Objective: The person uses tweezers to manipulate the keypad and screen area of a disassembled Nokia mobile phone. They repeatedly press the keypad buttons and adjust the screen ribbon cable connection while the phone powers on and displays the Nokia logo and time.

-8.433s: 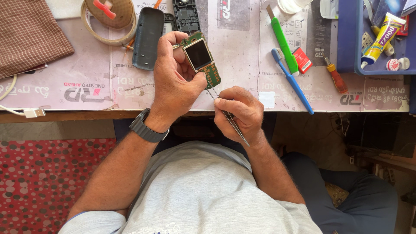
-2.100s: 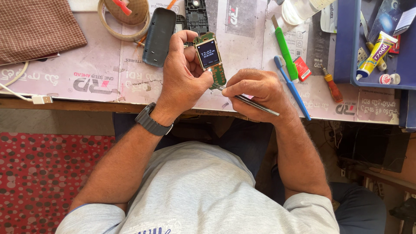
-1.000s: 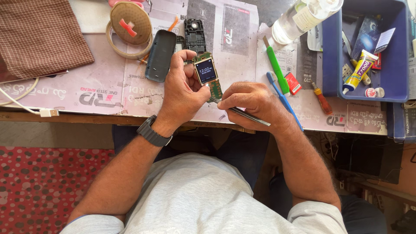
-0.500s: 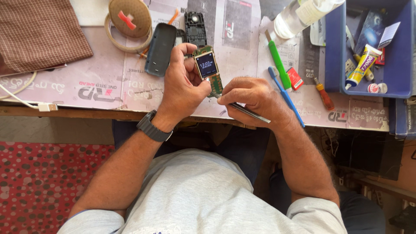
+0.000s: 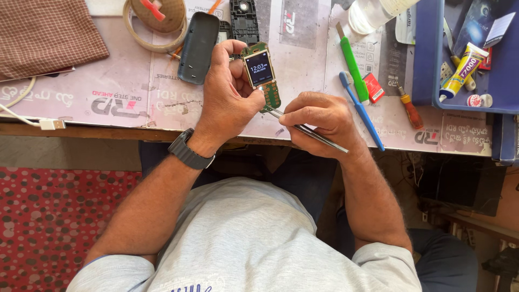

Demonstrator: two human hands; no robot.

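Observation:
My left hand (image 5: 230, 97) grips a bare green phone circuit board (image 5: 261, 75) with a small lit screen, held just above the work mat. A dark watch sits on that wrist. My right hand (image 5: 319, 121) pinches thin metal tweezers (image 5: 308, 130), whose tip touches the lower part of the board near its keypad contacts. Both hands hover at the near edge of the table (image 5: 108, 130).
A dark phone back cover (image 5: 198, 47) and a black phone frame (image 5: 244, 19) lie behind the left hand. A tape roll (image 5: 154, 24), a brown cloth (image 5: 46, 35), a green knife (image 5: 353, 64), a blue toothbrush (image 5: 361, 111), a small screwdriver (image 5: 411, 111) and a blue tray (image 5: 470, 59) with a glue tube surround them.
The tweezers' tip has moved up onto the lower part of the circuit board. The left hand keeps its hold on the board, whose screen is lit.

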